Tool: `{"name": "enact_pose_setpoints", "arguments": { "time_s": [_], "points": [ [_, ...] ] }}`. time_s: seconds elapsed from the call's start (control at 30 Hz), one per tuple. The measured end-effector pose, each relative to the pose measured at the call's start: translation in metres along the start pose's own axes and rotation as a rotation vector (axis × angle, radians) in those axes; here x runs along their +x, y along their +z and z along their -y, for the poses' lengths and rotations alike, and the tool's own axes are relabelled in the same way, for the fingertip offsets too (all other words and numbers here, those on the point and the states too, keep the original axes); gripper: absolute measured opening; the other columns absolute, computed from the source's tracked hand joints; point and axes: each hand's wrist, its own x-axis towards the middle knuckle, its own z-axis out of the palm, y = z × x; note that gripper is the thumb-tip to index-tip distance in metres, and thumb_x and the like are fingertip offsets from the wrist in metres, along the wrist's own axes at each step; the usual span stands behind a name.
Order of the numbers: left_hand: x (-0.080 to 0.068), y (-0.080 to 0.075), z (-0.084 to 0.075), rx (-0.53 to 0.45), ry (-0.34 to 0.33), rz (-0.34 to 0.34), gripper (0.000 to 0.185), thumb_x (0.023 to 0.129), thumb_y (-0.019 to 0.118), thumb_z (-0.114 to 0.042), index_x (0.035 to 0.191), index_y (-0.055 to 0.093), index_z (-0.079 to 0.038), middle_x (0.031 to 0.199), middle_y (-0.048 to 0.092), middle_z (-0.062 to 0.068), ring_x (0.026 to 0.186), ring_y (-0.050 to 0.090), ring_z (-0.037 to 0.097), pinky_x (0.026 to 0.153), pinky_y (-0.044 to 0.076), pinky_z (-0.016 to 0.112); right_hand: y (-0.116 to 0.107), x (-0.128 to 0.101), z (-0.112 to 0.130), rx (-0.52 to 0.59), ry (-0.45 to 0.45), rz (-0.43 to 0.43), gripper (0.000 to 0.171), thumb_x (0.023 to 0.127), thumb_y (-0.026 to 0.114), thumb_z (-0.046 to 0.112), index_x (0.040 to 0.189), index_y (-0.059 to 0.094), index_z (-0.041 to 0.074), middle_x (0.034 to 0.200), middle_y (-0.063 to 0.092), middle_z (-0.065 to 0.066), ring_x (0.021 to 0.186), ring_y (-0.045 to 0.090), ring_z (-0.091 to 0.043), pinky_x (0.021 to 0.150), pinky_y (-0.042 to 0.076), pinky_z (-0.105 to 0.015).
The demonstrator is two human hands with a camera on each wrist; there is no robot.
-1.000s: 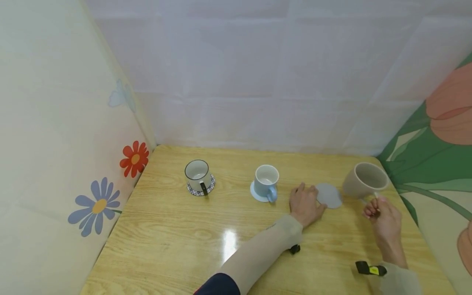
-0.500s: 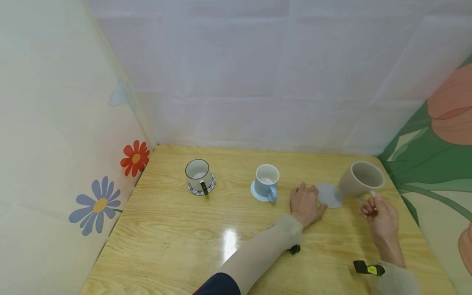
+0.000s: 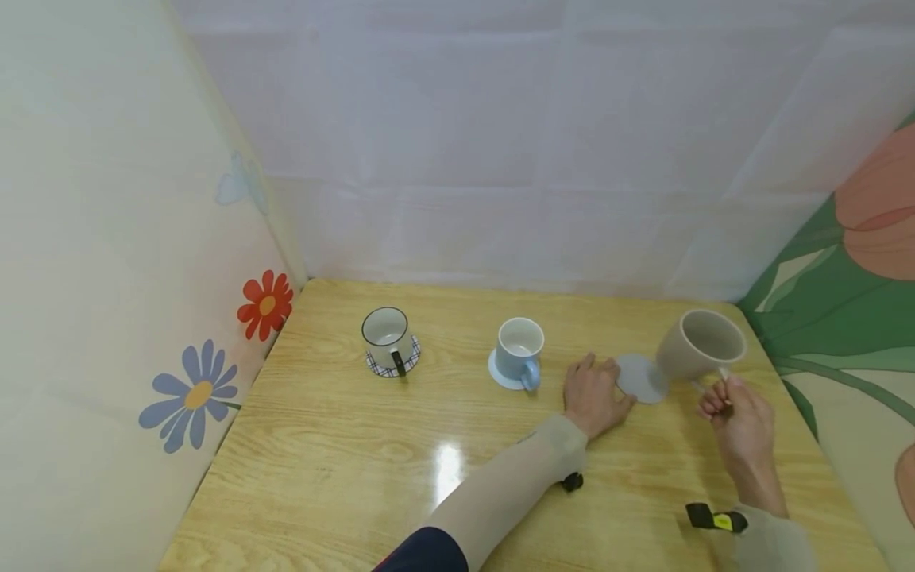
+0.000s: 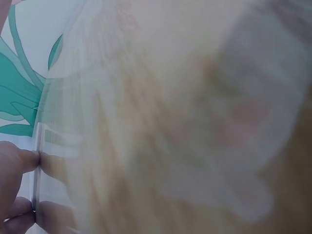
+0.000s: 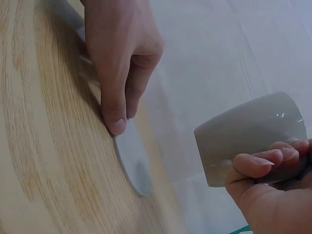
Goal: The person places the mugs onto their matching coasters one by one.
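Right hand [image 3: 739,417]: pinching the handle of the beige mug [image 3: 699,345], tilting above the table [image 3: 357,469].
Left hand [image 3: 592,391]: fingers flat, pressing the grey coaster [image 3: 641,378] (touching its edge).
Risk: tilted mug is likely landing off-centre and nudging the coaster.

Wooden table [image 3: 343,477] holds 2 mugs: a white mug [image 3: 386,334] on a checked coaster [image 3: 376,365], a blue mug [image 3: 519,349] on a pale coaster [image 3: 498,375].
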Motion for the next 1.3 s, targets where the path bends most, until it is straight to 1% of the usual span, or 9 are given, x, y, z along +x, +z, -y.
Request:
{"name": "enact_pose_setpoints", "arguments": {
  "time_s": [0.17, 0.3, 0.43, 0.6, 0.73, 0.83, 0.97, 1.07, 1.3],
  "points": [
    [0.000, -0.001, 0.000, -0.011, -0.003, -0.008, 0.061, 0.095, 0.066, -0.070, 0.140, 0.069, -0.030, 0.150, 0.063, -0.015, 0.147, 0.054, 0.018, 0.122, 0.045, 0.034, 0.001, 0.001, -0.002, 0.017, 0.006, 0.017, 0.033, 0.117, 0.034, 0.013, 0.089, 0.046, 0.001, 0.080, 0.041, -0.006, 0.071, 0.031, -0.023, 0.064, 0.024, -0.037],
    [0.000, 0.000, 0.000, -0.017, -0.004, -0.022, 0.060, 0.095, 0.067, -0.070, 0.139, 0.069, -0.030, 0.150, 0.064, -0.014, 0.146, 0.055, 0.019, 0.121, 0.045, 0.035, 0.000, 0.001, -0.005, 0.010, 0.014, 0.022, 0.035, 0.117, 0.033, 0.013, 0.087, 0.045, 0.002, 0.078, 0.041, -0.006, 0.071, 0.030, -0.023, 0.062, 0.027, -0.036],
    [0.000, 0.000, 0.000, -0.036, -0.003, -0.011, 0.060, 0.095, 0.068, -0.069, 0.140, 0.069, -0.029, 0.151, 0.063, -0.013, 0.147, 0.055, 0.020, 0.122, 0.045, 0.036, -0.001, 0.000, -0.008, 0.012, 0.018, 0.026, 0.036, 0.117, 0.032, 0.012, 0.085, 0.044, 0.002, 0.077, 0.041, -0.006, 0.071, 0.031, -0.023, 0.062, 0.028, -0.036],
    [0.000, 0.000, 0.000, -0.047, -0.003, -0.011, 0.059, 0.095, 0.068, -0.068, 0.139, 0.069, -0.029, 0.151, 0.063, -0.012, 0.147, 0.055, 0.020, 0.122, 0.045, 0.036, 0.000, 0.000, -0.012, 0.082, 0.009, 0.055, 0.036, 0.117, 0.031, 0.010, 0.085, 0.043, -0.001, 0.079, 0.035, -0.009, 0.072, 0.025, -0.026, 0.063, 0.023, -0.036],
    [0.001, 0.001, 0.000, -0.053, -0.008, -0.008, 0.059, 0.095, 0.069, -0.068, 0.139, 0.069, -0.029, 0.151, 0.063, -0.013, 0.147, 0.055, 0.020, 0.122, 0.045, 0.036, 0.000, -0.002, -0.015, 0.064, 0.002, 0.061, 0.036, 0.117, 0.030, 0.011, 0.084, 0.041, -0.001, 0.080, 0.031, -0.010, 0.074, 0.022, -0.027, 0.066, 0.018, -0.038],
    [0.000, 0.001, 0.000, -0.053, -0.008, 0.001, 0.059, 0.095, 0.068, -0.069, 0.140, 0.068, -0.030, 0.151, 0.063, -0.013, 0.147, 0.055, 0.019, 0.122, 0.044, 0.036, -0.001, -0.003, -0.017, 0.021, 0.005, 0.043, 0.036, 0.117, 0.032, 0.012, 0.085, 0.042, 0.000, 0.079, 0.035, -0.009, 0.072, 0.025, -0.026, 0.065, 0.020, -0.038],
    [0.000, 0.001, 0.000, -0.041, -0.001, 0.006, 0.061, 0.095, 0.067, -0.069, 0.141, 0.068, -0.030, 0.151, 0.063, -0.013, 0.147, 0.055, 0.019, 0.122, 0.045, 0.035, -0.001, -0.006, -0.019, -0.019, 0.012, 0.015, 0.036, 0.117, 0.035, 0.014, 0.086, 0.045, -0.001, 0.080, 0.042, -0.007, 0.072, 0.036, -0.023, 0.064, 0.024, -0.038],
    [0.000, 0.000, 0.000, -0.029, 0.006, -0.004, 0.061, 0.095, 0.067, -0.070, 0.141, 0.068, -0.029, 0.150, 0.064, -0.013, 0.146, 0.056, 0.019, 0.121, 0.046, 0.035, -0.001, -0.006, -0.021, -0.031, 0.011, 0.010, 0.036, 0.117, 0.036, 0.015, 0.087, 0.047, -0.002, 0.080, 0.044, -0.006, 0.072, 0.040, -0.021, 0.064, 0.026, -0.038],
    [0.000, 0.001, 0.002, -0.019, 0.018, -0.028, 0.059, 0.095, 0.068, -0.069, 0.139, 0.069, -0.029, 0.149, 0.065, -0.012, 0.145, 0.058, 0.020, 0.120, 0.047, 0.035, 0.003, -0.006, -0.025, -0.006, 0.001, 0.033, 0.035, 0.117, 0.034, 0.013, 0.088, 0.047, -0.001, 0.080, 0.043, -0.007, 0.073, 0.034, -0.023, 0.065, 0.022, -0.039]
  ]
}}
